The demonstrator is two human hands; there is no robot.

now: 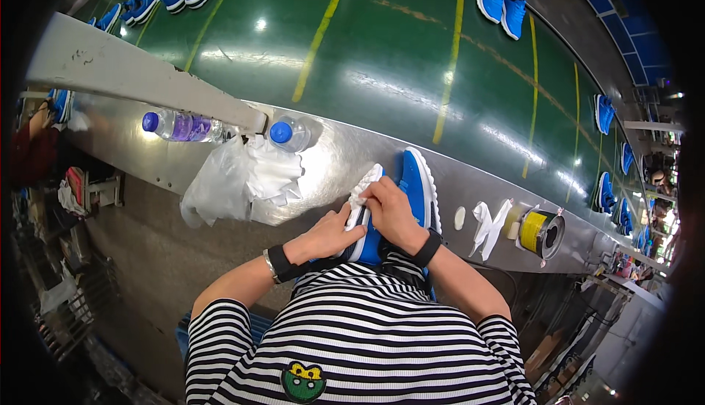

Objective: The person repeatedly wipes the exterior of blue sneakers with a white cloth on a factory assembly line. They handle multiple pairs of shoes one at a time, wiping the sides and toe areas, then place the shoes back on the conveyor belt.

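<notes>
A blue sneaker (372, 245) with a white sole lies tilted close to my body, its sole edge turned to the left. My left hand (332, 233) is closed round its left side, low on the sole. Across the upper, my right hand (395, 215) has its fingers curled and pressed at the white edge; whether anything small is between them is hidden. Just right of it, a second blue sneaker (416, 181) stands on the metal ledge (330, 166), toe pointing away.
Beyond the ledge runs a green conveyor belt (382, 52) with yellow lines, carrying blue sneakers (501, 7). A plastic bag (220, 181), bottles (290, 133) and a beige metal beam (147, 74) are at left. White cloth strips (488, 229) and a yellow-labelled can (540, 232) stand right.
</notes>
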